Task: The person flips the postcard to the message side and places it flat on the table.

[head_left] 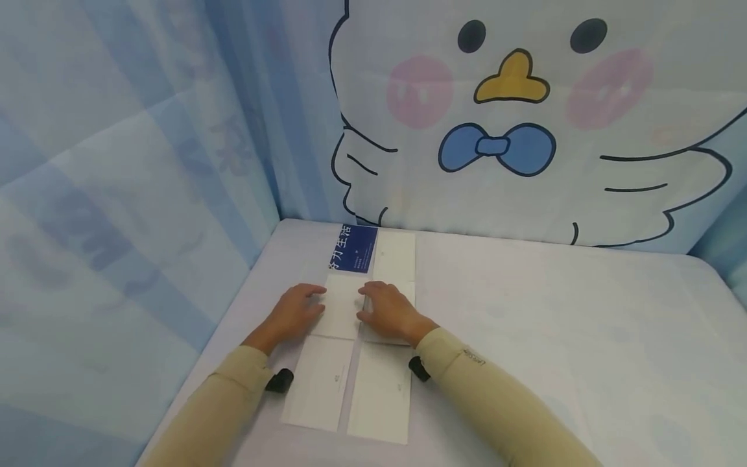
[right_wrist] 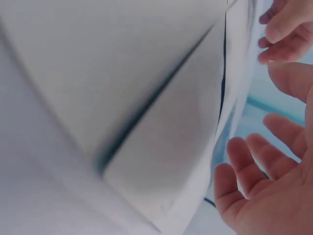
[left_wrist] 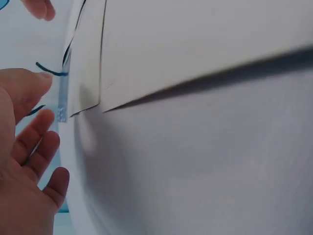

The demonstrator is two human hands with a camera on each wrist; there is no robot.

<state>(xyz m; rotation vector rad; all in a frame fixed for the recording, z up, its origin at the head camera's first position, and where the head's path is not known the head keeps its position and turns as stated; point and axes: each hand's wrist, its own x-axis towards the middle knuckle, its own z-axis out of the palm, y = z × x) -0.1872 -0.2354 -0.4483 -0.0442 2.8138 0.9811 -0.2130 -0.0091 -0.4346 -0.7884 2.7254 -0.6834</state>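
Observation:
Several pale cards lie in two columns on the table. In the head view my left hand [head_left: 296,310] is at the outer edge of the middle-left card [head_left: 338,308], fingers apart and relaxed. My right hand [head_left: 392,311] hovers over the middle-right card [head_left: 382,336], hiding part of it. Both wrist views show the fingers loosely bent with nothing between them: the left hand [left_wrist: 34,147] and the right hand [right_wrist: 264,171]. Nearer me lie the front-left card [head_left: 320,383] and the front-right card [head_left: 380,392], each with a tiny printed mark.
At the back of the left column is a blue card [head_left: 355,248] with white characters, beside a plain pale card [head_left: 395,256]. The white table [head_left: 554,337] extends to the right. A curtain [head_left: 117,194] hangs along the left side and a cartoon-printed cloth [head_left: 496,207] behind.

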